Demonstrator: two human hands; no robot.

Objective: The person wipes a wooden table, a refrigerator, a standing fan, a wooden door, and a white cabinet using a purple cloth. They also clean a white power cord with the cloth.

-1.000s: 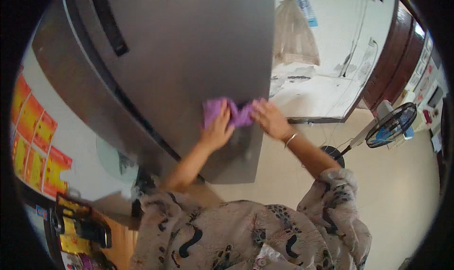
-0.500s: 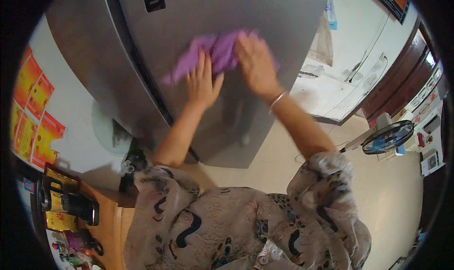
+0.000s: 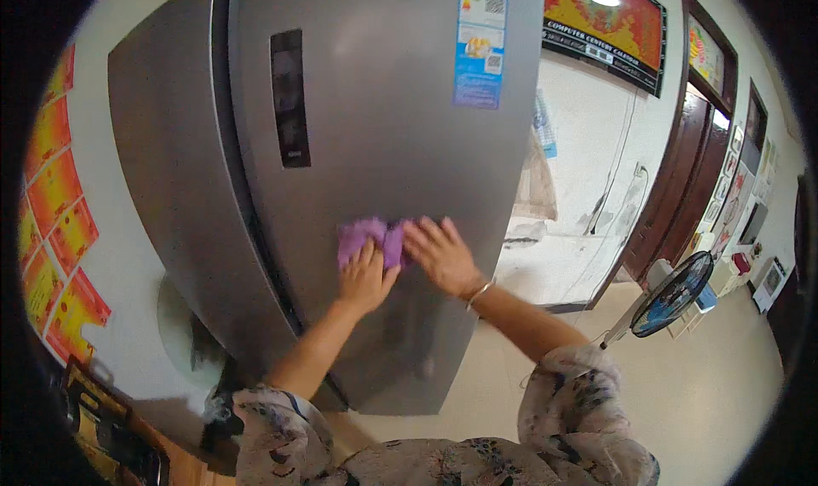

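A crumpled purple cloth (image 3: 391, 237) lies against the grey front of a tall refrigerator door (image 3: 392, 162). My left hand (image 3: 366, 277) rests over the cloth's lower left part, its fingers bent onto it and the thumb out to the side. At the cloth's right edge is my right hand (image 3: 445, 258), palm toward the door with its fingers spread; the fingertips reach past the cloth onto the bare metal. A bracelet (image 3: 480, 294) circles my right wrist. Whatever lies under both palms is hidden.
A dark vertical panel (image 3: 290, 99) and a blue label sheet (image 3: 481, 43) sit higher on the door. Along its left runs a dark gap (image 3: 243, 171). A fan (image 3: 673, 294) stands on the floor at right; a dark door (image 3: 677, 175) is behind it.
The view has tilted up, bringing the label sheet into sight. The cloth is bunched smaller. My right hand has shifted from on top of the cloth to its right edge, fingers now spread.
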